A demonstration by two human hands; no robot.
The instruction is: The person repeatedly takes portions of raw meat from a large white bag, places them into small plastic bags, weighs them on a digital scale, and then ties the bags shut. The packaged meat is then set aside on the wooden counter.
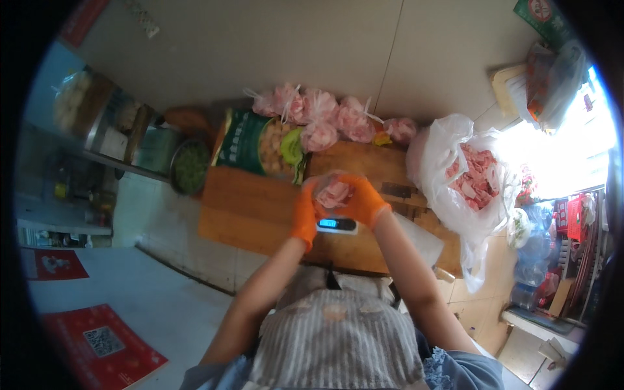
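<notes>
My left hand [305, 217] and my right hand [363, 199], both in orange gloves, close around opposite sides of a small transparent bag of pink meat slices [333, 194]. They hold it at the far side of a white digital kitchen scale [349, 226] with a lit display. Whether the bag touches the scale is hidden by my hands. Under the scale lies a wooden board [243, 204]. Just right of my right wrist is a cleaver [421, 240], its wide blade flat on the board and its handle toward the front edge.
A large white plastic bag [441, 165] holding loose meat slices [475, 175] stands open on the right. Several tied bags of meat [319, 105] line the wall. A green printed food package [248, 141] lies at the back left, beside a metal bowl of chopped greens [190, 168].
</notes>
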